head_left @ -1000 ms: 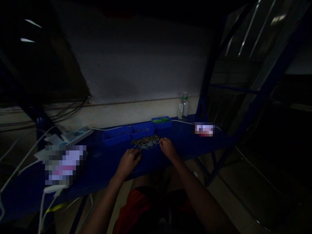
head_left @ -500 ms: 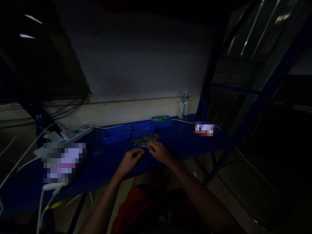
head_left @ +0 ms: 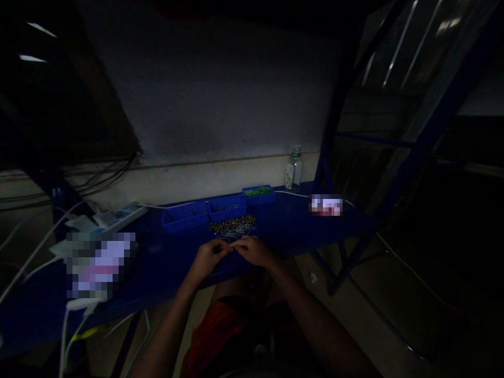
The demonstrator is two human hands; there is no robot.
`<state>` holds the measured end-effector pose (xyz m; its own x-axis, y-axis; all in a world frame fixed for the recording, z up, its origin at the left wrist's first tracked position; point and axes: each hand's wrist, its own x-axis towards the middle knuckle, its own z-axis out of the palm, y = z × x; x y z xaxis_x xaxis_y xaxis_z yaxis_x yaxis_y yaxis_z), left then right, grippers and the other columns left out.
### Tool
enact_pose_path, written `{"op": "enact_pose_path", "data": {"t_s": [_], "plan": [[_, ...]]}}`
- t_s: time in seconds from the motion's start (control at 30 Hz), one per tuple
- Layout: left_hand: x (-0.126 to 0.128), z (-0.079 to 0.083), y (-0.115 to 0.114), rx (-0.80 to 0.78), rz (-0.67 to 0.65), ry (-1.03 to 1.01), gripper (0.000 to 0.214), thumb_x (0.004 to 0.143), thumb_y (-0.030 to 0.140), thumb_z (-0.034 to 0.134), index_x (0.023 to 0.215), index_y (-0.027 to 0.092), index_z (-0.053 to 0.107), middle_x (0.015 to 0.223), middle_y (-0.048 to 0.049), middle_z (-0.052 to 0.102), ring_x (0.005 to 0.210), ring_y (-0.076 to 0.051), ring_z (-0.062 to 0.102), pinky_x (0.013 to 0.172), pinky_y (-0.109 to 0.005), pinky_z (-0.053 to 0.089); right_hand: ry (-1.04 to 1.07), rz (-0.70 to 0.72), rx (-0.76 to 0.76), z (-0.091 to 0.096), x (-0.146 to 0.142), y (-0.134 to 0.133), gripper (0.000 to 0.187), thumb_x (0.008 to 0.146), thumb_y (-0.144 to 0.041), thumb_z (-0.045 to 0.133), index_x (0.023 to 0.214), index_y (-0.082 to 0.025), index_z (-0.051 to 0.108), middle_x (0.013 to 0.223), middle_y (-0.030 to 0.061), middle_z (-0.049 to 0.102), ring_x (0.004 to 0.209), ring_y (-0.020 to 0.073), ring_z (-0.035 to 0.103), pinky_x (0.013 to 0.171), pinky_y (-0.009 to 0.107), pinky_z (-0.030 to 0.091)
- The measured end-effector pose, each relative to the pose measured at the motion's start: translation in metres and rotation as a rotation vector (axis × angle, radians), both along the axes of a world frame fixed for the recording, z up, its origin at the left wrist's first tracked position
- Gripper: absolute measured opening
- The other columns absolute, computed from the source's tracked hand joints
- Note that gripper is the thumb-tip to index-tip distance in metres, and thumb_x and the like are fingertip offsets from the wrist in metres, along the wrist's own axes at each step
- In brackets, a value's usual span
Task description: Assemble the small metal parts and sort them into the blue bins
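My left hand and my right hand meet at their fingertips just above the front of the blue table. The thumb and fingers of each are pinched together. Whatever sits between them is too small and dark to make out. Right beyond the fingers lies a heap of small brass-coloured metal pieces. Thin silver pins are scattered along its near side.
Behind the heap stand a left blue bin, a middle blue bin and a right blue bin holding green items. A clear bottle stands at the back right. A power strip with white cables occupies the left.
My right hand has drawn back from the pile and moved left, so its fingertips now meet those of my left hand. The left hand has stayed nearly in place, still pinched.
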<state>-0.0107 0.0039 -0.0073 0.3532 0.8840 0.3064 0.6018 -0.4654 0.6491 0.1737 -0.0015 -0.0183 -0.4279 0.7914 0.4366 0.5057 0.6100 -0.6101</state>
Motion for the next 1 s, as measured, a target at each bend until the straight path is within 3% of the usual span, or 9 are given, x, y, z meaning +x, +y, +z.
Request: {"op": "enact_pose_path", "data": {"t_s": [0.13,0.33,0.6,1.0], "plan": [[-0.001,-0.001,0.0,0.017,0.015,0.019,0.028,0.077,0.043,0.052,0.075,0.016,0.061,0.072,-0.0008,0.063,0.068,-0.016,0.058,0.064,-0.023,0.043,0.053,0.079,-0.014,-0.001,0.001,0.001,0.029,0.086,-0.017,0.043,0.106,-0.025,0.062,0.099,-0.0013,0.066,0.091,0.0106,0.059,0.083,0.021,0.042],[-0.001,0.005,-0.005,0.021,-0.038,0.025,0.025,0.08,0.038,0.046,0.08,0.016,0.06,0.075,-0.0012,0.062,0.07,-0.015,0.057,0.067,-0.024,0.043,0.17,0.047,-0.094,-0.002,-0.003,0.002,0.027,0.088,-0.023,0.042,0.11,-0.021,0.058,0.103,0.0008,0.065,0.094,0.0111,0.06,0.084,0.022,0.043],[-0.001,0.009,-0.005,0.003,-0.02,-0.013,0.019,0.078,0.031,0.047,0.08,0.017,0.06,0.077,-0.0009,0.063,0.072,-0.016,0.058,0.069,-0.024,0.044,0.052,-0.095,-0.039,-0.008,-0.006,0.007,0.018,0.087,-0.025,0.047,0.096,-0.022,0.062,0.097,0.0004,0.066,0.091,0.0118,0.06,0.083,0.022,0.042],[-0.002,0.002,0.0,-0.057,-0.064,-0.122,0.025,0.077,0.037,0.053,0.084,0.016,0.063,0.081,-0.0029,0.066,0.074,-0.017,0.059,0.07,-0.025,0.045,-0.039,-0.069,0.034,-0.012,-0.008,0.011,0.012,0.086,-0.024,0.049,0.089,-0.02,0.06,0.09,0.0013,0.063,0.09,0.0126,0.054,0.082,0.023,0.038]]}}
